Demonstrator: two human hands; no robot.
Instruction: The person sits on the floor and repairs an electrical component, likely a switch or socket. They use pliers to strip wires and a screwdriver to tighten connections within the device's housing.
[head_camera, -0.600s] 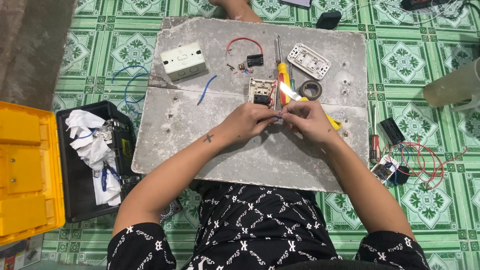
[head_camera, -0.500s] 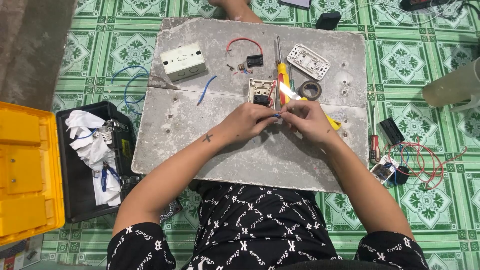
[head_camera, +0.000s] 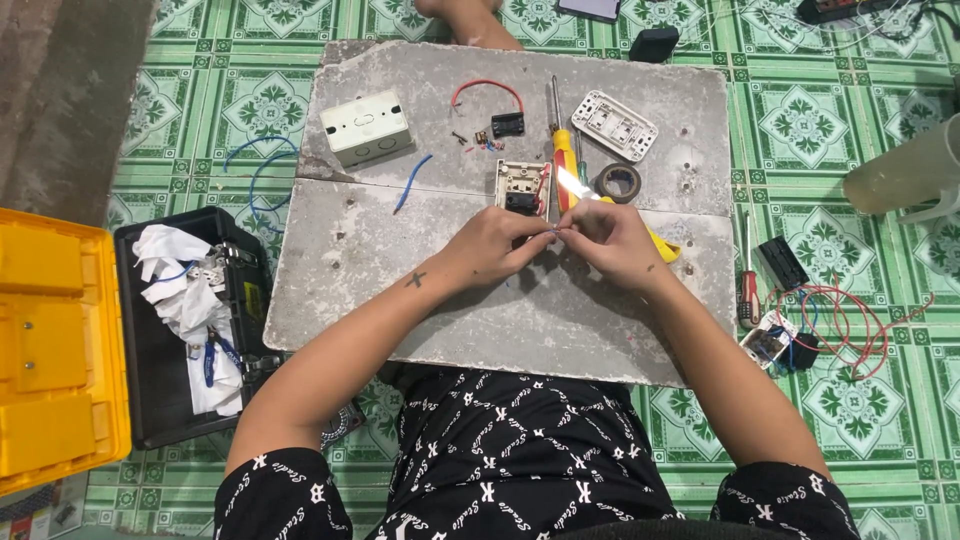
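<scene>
Yellow plastic of the open toolbox (head_camera: 55, 350) sits at my far left, its black tray (head_camera: 190, 320) stuffed with white rags. On the grey slab (head_camera: 400, 300) in front of me, going rightward: a white junction box (head_camera: 367, 127), a short blue wire (head_camera: 412, 182), then a red wire loop (head_camera: 487, 88) by a small black part (head_camera: 507, 125).

My left hand (head_camera: 495, 245) and right hand (head_camera: 610, 240) meet at the slab's middle, fingertips pressed together on a thin wire end (head_camera: 556, 231), too small to make out clearly. It lies just below the switch module (head_camera: 522, 187), and both hands pinch it.

To do this well, I judge I should keep both pinches close to the tip, wrists resting on the slab, and turn gently so the strands stay tight rather than fray.

Further right lie a yellow-handled screwdriver (head_camera: 563, 150), a roll of black tape (head_camera: 620, 182) and a white switch plate (head_camera: 614, 124); off the slab, a red-handled screwdriver (head_camera: 747, 290) and tangled red wires (head_camera: 840, 320) rest on the green tiles (head_camera: 880, 110).
</scene>
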